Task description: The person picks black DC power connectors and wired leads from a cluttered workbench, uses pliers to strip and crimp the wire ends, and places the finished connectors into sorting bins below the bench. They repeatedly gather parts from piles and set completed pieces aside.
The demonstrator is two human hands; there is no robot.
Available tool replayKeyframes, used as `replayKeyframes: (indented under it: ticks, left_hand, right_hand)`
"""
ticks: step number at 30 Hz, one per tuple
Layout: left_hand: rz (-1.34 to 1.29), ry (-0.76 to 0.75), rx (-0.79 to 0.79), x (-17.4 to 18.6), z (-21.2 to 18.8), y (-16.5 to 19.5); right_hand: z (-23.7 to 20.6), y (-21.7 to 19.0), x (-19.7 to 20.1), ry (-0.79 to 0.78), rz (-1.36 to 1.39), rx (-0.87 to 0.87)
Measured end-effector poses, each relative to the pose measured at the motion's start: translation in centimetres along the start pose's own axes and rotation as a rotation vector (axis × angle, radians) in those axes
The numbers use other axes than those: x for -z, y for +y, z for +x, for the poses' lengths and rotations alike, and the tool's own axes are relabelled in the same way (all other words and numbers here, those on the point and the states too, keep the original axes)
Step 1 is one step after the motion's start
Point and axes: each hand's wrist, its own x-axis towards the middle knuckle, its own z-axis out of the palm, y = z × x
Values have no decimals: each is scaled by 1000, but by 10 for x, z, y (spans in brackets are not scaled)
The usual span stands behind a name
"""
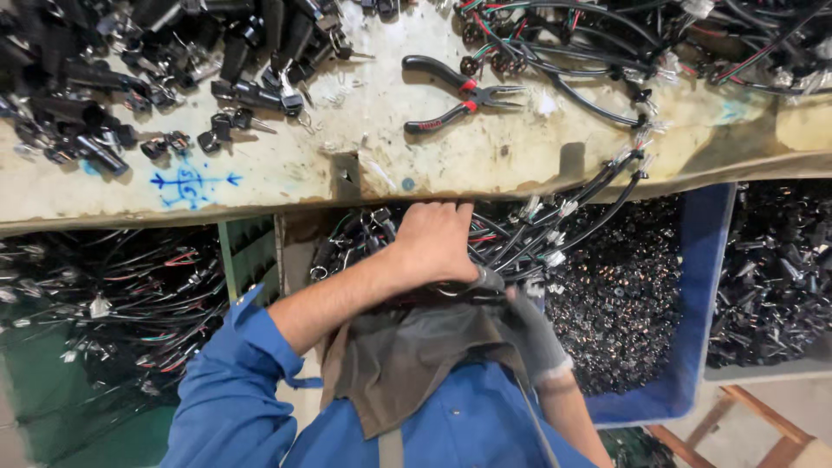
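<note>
My left hand is bare and reaches under the front edge of the worn workbench, its fingers curled into a bundle of black cables with white connectors. My right hand wears a grey glove and sits close to my body, just below the left hand, against the same bundle and a grey-brown apron. Whether the gloved fingers grip anything is hidden. Black-and-red pliers lie shut on the bench top above.
Black key-lock parts crowd the bench's left. Cable looms fill its upper right. A blue bin of small black pieces stands to my right, a grey tray beyond. A green crate of wires sits left.
</note>
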Motion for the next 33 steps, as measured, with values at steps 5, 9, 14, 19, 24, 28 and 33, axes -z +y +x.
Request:
replayKeyframes:
  ticks: [5, 9, 14, 19, 24, 28, 33]
  left_hand:
    - [-71, 14, -19, 4, 13, -12]
    - [-101, 163, 0, -3, 10, -17]
    - [-226, -160, 151, -4, 30, -22]
    - [-195, -204, 144, -9, 39, -36]
    - [-224, -196, -26, -19, 44, -45]
    - [-364, -349, -73, -13, 42, -46]
    - [-429, -423, -224, 13, 19, -43]
  right_hand:
    - [28, -23, -13, 46, -306, 310]
    - [2, -9, -13, -21, 466, 71]
    - [-6, 24, -21, -60, 839, 80]
    - [1, 20, -28, 237, -103, 286]
    - [25, 2, -29, -25, 574, 72]
    - [44, 11, -26, -233, 839, -38]
    - [43, 3, -39, -285, 578, 72]
